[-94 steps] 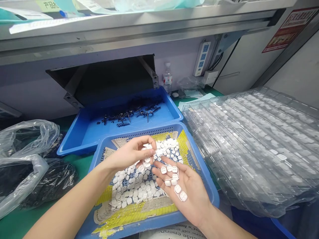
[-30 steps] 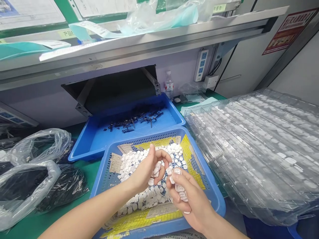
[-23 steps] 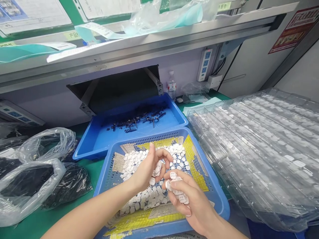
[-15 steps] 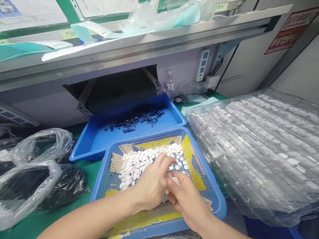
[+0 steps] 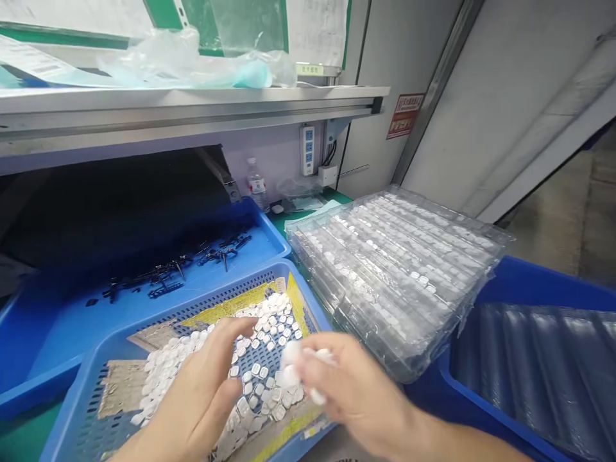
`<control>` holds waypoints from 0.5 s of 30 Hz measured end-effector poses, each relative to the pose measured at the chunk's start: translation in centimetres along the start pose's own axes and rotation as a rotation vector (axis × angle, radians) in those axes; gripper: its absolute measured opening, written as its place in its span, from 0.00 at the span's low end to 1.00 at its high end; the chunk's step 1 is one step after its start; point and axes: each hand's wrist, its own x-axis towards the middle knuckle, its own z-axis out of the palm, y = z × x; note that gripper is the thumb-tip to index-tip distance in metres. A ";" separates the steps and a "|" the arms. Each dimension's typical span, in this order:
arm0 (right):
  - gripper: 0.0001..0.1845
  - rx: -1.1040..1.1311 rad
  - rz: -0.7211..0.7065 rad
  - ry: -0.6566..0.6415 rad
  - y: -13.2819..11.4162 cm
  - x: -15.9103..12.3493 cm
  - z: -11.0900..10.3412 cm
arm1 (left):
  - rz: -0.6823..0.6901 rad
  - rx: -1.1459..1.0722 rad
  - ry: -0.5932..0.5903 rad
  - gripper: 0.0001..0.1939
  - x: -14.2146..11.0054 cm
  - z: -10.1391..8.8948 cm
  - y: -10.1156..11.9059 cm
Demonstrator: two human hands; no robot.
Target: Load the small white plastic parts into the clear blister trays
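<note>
Bare left hand (image 5: 190, 401) and right hand (image 5: 353, 385) of the wearer, seen from above and behind. Left hand: long, slim fingers (image 5: 226, 340) tapering from a broad palm; wrist cut off by the lower frame edge. Right hand: outline softened by motion blur, nails too blurred to make out. Right forearm (image 5: 462, 439): bare behind the grip, narrowing toward the wrist, leaving the frame at lower right.
</note>
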 end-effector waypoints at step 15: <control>0.15 -1.439 -0.161 0.526 -11.7 14.8 -9.1 | -0.044 0.586 -0.557 0.48 2.5 4.3 -1.7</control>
